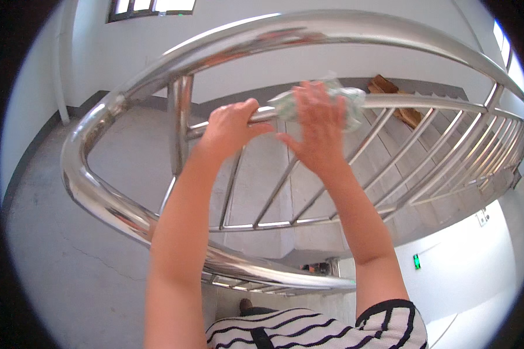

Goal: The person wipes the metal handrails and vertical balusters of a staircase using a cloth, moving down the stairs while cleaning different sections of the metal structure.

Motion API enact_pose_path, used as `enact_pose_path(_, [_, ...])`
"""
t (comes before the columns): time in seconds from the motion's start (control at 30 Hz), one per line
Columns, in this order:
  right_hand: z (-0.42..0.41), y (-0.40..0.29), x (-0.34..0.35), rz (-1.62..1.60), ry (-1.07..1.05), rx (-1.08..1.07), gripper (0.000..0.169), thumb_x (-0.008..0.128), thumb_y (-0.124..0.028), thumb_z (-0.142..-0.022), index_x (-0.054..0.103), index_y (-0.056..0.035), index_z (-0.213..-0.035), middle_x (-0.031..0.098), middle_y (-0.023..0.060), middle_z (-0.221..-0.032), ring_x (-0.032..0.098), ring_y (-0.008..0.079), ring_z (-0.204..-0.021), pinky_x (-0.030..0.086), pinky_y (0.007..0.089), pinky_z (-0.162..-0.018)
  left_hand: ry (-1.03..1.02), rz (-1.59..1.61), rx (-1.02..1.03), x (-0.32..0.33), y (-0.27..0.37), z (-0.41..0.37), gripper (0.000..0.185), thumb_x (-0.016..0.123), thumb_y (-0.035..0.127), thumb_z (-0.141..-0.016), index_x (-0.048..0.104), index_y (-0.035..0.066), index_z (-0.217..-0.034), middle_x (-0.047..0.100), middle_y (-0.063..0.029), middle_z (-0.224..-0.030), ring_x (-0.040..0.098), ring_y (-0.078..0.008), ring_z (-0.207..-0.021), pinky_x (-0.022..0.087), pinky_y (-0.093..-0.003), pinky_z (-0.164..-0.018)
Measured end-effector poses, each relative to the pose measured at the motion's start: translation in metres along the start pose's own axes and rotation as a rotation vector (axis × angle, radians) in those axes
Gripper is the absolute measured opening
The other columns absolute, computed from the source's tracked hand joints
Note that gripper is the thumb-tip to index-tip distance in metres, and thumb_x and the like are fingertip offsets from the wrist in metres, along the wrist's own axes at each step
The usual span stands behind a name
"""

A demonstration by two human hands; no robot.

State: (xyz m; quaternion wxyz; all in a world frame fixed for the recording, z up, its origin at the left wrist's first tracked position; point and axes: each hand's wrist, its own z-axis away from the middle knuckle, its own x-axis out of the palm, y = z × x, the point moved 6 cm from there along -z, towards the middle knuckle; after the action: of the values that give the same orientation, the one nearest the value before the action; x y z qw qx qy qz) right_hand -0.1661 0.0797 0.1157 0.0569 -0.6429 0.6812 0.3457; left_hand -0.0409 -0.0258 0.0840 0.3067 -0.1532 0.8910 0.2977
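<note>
My left hand (231,126) curls over the lower horizontal rail (404,102) of a stainless steel stair railing, its thumb stretched to the right. Slightly blurred, my right hand (319,126) lies over a pale, green-patterned cloth (353,107) on that same rail, just right of the left hand. Much of the cloth and the rail beneath it are hidden by the fingers. Above both hands curves the thick tubular handrail (353,28), which bends round at the left and passes below my forearms. An upright post (180,122) stands left of my left hand.
Thin metal balusters (275,194) slant below the rail. Beyond them are stairs (445,126) with brown pieces, perhaps cardboard (408,115), lying on them. A grey landing floor (70,244) spreads at left. A green sign (416,261) hangs on the white wall at lower right.
</note>
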Motion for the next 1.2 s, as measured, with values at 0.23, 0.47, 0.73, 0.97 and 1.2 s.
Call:
enact_pose_path(0.23, [-0.037, 0.037, -0.022, -0.025, -0.307, -0.139, 0.057, 0.066, -0.045, -0.08, 0.06, -0.0085, -0.122, 0.064, 0.008, -0.115, 0.057, 0.0259, -0.112, 0.039, 0.0425, -0.1, 0.013, 0.003, 0.04, 0.0, -0.008, 0.001, 0.035, 0.074, 0.026, -0.074, 0.053, 0.006, -0.093, 0.063, -0.0105, -0.081, 0.063, -0.0301, -0.08, 0.047, -0.0418, -0.07])
enact_pose_path(0.47, [-0.027, 0.143, -0.088, 0.174, -0.166, -0.157, 0.064, 0.057, -0.067, -0.075, 0.065, -0.0091, -0.101, 0.067, 0.0072, -0.089, 0.065, 0.0246, -0.085, 0.047, 0.04, -0.078, 0.009, -0.008, 0.028, 0.005, -0.01, 0.001, 0.037, 0.076, 0.025, -0.073, 0.055, 0.008, -0.098, 0.063, -0.0087, -0.082, 0.062, -0.0258, -0.079, 0.048, -0.0383, -0.072])
enact_pose_path(0.73, [-0.06, 0.004, 0.009, 0.098, -0.448, -0.148, 0.049, 0.074, -0.052, -0.07, 0.063, -0.0086, -0.09, 0.065, 0.0064, -0.079, 0.067, 0.0241, -0.08, 0.052, 0.0355, -0.071, -0.044, 0.076, -0.134, -0.003, -0.06, 0.013, 0.074, 0.085, 0.023, -0.056, 0.056, 0.009, -0.123, 0.067, -0.0093, -0.1, 0.06, -0.0288, -0.102, 0.047, -0.0419, -0.085])
enact_pose_path(0.97, [-0.061, -0.068, 0.069, -0.086, -0.387, -0.203, 0.046, 0.076, -0.048, -0.068, 0.06, -0.0084, -0.085, 0.064, 0.0063, -0.077, 0.067, 0.0223, -0.076, 0.051, 0.0364, -0.069, -0.067, -0.097, -0.132, 0.005, -0.072, 0.007, 0.042, 0.085, 0.013, -0.051, 0.063, 0.001, -0.085, 0.067, -0.0152, -0.081, 0.065, -0.032, -0.086, 0.051, -0.0395, -0.075])
enact_pose_path(1.2, [-0.039, 0.109, -0.06, 0.026, -0.1, -0.116, 0.04, 0.07, -0.048, -0.077, 0.067, -0.0093, -0.083, 0.066, 0.0088, -0.077, 0.065, 0.0253, -0.071, 0.051, 0.0386, -0.068, -0.222, -0.086, -0.192, -0.019, -0.05, 0.018, 0.075, 0.085, 0.025, -0.065, 0.052, 0.006, -0.13, 0.067, -0.0104, -0.102, 0.063, -0.0266, -0.097, 0.049, -0.0364, -0.083])
